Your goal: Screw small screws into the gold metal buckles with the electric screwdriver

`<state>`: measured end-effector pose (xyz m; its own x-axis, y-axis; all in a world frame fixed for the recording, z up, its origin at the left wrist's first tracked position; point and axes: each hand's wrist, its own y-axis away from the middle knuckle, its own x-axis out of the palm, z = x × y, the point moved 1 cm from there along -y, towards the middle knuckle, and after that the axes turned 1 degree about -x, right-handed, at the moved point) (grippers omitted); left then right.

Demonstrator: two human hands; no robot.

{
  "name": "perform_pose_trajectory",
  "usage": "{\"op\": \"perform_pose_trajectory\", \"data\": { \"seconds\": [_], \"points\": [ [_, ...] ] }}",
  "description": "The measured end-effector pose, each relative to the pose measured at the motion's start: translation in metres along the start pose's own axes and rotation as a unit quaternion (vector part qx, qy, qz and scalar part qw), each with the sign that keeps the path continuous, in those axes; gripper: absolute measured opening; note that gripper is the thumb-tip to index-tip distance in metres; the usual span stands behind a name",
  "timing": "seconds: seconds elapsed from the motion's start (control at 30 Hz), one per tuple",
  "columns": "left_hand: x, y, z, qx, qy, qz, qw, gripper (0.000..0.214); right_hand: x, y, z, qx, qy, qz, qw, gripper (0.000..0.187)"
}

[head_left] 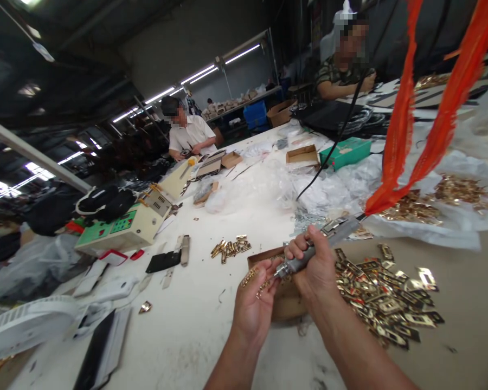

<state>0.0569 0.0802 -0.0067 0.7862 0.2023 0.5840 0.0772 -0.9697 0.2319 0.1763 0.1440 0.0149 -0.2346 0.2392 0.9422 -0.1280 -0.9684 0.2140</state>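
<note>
Gray tool (303, 262) in the right hand (319, 265), nose aimed down and left at the left hand (250, 309).

The right hand's fingers wrap the barrel; the left's curl around small gold pieces (250, 277), over a cardboard box (288, 303). The tool's long axis slants from that nose up and right to its tail, where orange straps (400, 135) rise out of view. Its very tip is lost among the left fingers, the count of pieces there is hard to make out, and hands and forearms cover much of the box. Gold fittings (386, 298) crowd the right forearm's outer side; bare desk (183, 336) lies open between the left forearm and a dark slab (95, 349).
</note>
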Motion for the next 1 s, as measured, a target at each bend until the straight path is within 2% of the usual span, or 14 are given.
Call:
{"op": "perform_pose_trajectory", "data": {
  "seconds": [0.33, 0.47, 0.73, 1.0],
  "points": [
    [-0.006, 0.0, 0.001, 0.012, -0.004, 0.011, 1.0, 0.018, 0.0, 0.002, -0.007, -0.021, 0.023, 0.0, 1.0, 0.037],
    [-0.007, -0.001, -0.002, 0.013, -0.025, 0.017, 0.999, 0.019, 0.0, 0.002, -0.003, -0.015, 0.025, 0.007, 1.0, 0.041],
    [-0.014, -0.003, -0.001, 0.014, -0.054, 0.02, 0.998, 0.022, 0.002, -0.002, 0.011, -0.05, 0.024, 0.025, 0.998, 0.045],
    [-0.01, 0.003, 0.005, 0.004, -0.116, 0.06, 0.991, 0.03, 0.002, -0.002, 0.012, -0.052, 0.005, 0.046, 0.998, 0.046]
  ]
}}
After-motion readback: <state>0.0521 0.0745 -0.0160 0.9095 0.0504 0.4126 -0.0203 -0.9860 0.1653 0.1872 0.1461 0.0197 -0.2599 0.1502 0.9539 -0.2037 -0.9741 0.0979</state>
